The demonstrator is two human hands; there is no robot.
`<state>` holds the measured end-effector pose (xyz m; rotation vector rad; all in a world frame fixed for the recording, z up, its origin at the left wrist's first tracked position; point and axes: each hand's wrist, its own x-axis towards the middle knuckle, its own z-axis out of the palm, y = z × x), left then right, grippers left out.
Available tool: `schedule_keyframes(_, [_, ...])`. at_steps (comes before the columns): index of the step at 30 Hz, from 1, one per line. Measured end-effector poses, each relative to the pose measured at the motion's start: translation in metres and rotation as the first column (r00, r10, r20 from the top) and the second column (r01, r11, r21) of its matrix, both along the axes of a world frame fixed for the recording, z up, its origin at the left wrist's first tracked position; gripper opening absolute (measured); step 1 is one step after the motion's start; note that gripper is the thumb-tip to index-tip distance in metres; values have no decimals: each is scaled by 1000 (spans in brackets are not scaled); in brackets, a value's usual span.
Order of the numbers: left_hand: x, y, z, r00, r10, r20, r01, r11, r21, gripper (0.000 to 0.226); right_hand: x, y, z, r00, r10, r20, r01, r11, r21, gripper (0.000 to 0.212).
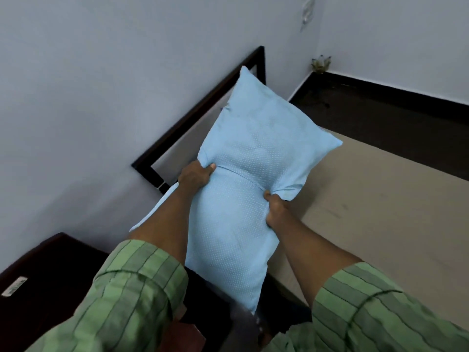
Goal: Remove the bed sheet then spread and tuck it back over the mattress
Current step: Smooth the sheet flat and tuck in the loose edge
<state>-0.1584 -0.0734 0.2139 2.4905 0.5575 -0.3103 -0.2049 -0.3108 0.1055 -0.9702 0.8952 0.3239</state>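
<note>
left hand [195, 177] grips blue pillows [256, 158] at the left edge | right hand [275, 208] pinches their right edge | bare beige mattress [380, 212] below

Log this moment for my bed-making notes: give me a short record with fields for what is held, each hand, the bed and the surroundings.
held: two light blue pillows, stacked, lifted above the bed
left hand: grips the pillows' left edge
right hand: grips their right edge
bed: beige surface, dark headboard against the wall
sleeves: green striped, rolled up
floor: dark
</note>
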Motion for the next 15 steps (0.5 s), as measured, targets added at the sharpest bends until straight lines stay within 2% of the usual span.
schedule_keyframes(1, [9, 9, -2, 1000, 8, 0, -8, 1000, 14, 77, 11, 10, -4, 1000, -10, 15, 10, 1000, 7, 37])
schedule_keyframes(5, [49, 56, -10, 1000, 17, 12, -18, 998, 55, 75, 59, 54, -29, 1000, 24, 13, -25, 998, 51, 62])
schedule_keyframes(9, [100, 88, -20, 1000, -9, -18, 10, 997, 78, 91, 102, 84, -41, 999, 37, -18, -35, 996, 85, 57])
schedule_keyframes(11, [120, 102, -35, 1000, -26, -14, 28, 996, 84, 82, 113, 101, -51, 999, 27, -27, -24, 995, 93, 48])
schedule_keyframes(14, [144, 118, -52, 994, -50, 95, 46, 998, 45, 71, 126, 125, -74, 1000, 3, -3, -2, 998, 59, 63])
schedule_keyframes(15, [157, 125, -63, 996, -56, 74, 55, 998, 10, 71, 137, 133, -95, 999, 28, 25, -29, 999, 37, 68])
